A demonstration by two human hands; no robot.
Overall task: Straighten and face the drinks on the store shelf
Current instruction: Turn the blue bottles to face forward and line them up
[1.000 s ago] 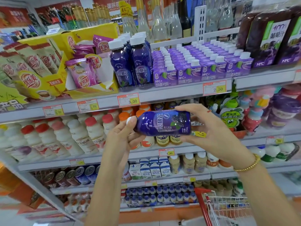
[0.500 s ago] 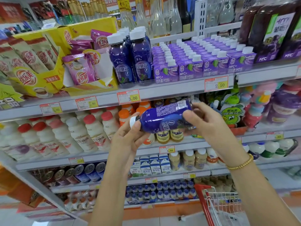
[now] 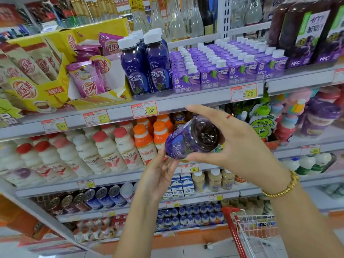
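Note:
I hold a purple juice bottle in front of the shelves, lying on its side with its dark base turned toward me and its cap end hidden. My right hand grips the base end, thumb below and fingers over the top. My left hand touches the bottle's underside near the far end with its fingertips. Matching purple bottles with white caps stand upright in two rows on the upper shelf, labels forward, above a 3.00 price tag.
Purple juice cartons fill the shelf right of the bottles, a yellow box of sachets stands left. White and orange drink bottles line the shelf behind my hands. A red-handled shopping cart is at the lower right.
The bottle has swung round so that its base now faces me instead of its side. My right hand shifted onto the base end; my left hand slid under the bottle.

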